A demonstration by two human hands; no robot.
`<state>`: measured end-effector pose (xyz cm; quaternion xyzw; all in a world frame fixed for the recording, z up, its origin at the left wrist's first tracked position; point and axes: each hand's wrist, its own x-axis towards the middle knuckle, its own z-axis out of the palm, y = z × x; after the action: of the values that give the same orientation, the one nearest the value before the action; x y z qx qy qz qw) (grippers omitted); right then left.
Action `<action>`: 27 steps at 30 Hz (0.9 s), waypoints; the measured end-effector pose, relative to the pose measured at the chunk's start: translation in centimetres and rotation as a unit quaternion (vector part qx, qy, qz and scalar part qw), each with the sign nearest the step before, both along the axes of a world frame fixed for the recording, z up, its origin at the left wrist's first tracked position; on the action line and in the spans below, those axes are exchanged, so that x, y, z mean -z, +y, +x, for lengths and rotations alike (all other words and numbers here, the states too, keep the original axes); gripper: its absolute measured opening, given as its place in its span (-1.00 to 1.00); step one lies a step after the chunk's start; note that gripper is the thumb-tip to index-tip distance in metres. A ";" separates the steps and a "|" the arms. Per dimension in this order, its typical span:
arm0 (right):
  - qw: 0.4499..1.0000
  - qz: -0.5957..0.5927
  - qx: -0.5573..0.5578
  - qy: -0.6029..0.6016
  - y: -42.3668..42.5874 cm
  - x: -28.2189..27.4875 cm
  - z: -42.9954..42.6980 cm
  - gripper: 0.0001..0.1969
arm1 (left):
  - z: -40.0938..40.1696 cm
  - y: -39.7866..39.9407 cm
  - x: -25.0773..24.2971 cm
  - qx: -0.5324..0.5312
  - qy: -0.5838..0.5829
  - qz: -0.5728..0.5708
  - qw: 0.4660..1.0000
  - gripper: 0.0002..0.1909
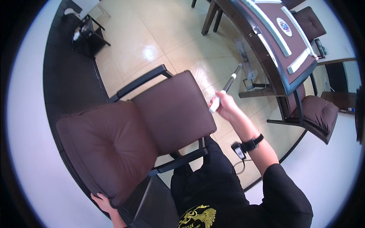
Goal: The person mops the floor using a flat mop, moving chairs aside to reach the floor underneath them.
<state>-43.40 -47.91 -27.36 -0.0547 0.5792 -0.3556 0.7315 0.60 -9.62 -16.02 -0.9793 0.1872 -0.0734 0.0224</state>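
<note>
My right hand (223, 105) is closed round the white grip of a long pole (230, 81), whose dark shaft runs up and away towards the table. The pole's far end is hard to make out. At the lower left, my left hand (102, 201) touches the top edge of the cushioned backrest (111, 145) of a brown armchair; whether its fingers grip the edge does not show clearly. The chair's smooth brown seat (174, 112) lies in front of me, between two black armrests (139, 82).
A mahjong table (296, 51) with rows of tiles stands at the upper right. Beside it is another brown armchair (310, 111). A small black stand (88, 37) holding items is at the upper left. A dark ledge (68, 77) runs along the left wall.
</note>
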 end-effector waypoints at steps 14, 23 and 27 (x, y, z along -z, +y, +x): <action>0.939 -0.318 0.121 -0.039 11.2 -17.2 -1.6 -0.75 | -0.6 -1.3 -4.1 0.133 0.275 -0.203 0.931 -0.49; 0.798 -0.416 0.001 0.436 11.0 -16.9 -9.6 -0.79 | 2.8 -0.3 -1.7 -0.003 0.592 -0.306 0.746 -0.42; 0.703 -0.476 -0.137 0.511 11.9 -18.1 -4.4 -0.43 | 4.8 0.7 -0.8 -0.007 0.597 -0.325 0.734 -0.43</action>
<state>-47.80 -35.99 -9.22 -0.6472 0.6043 -0.3974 0.2408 5.37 -8.89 -15.23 -0.7709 0.1200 0.4701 -0.4128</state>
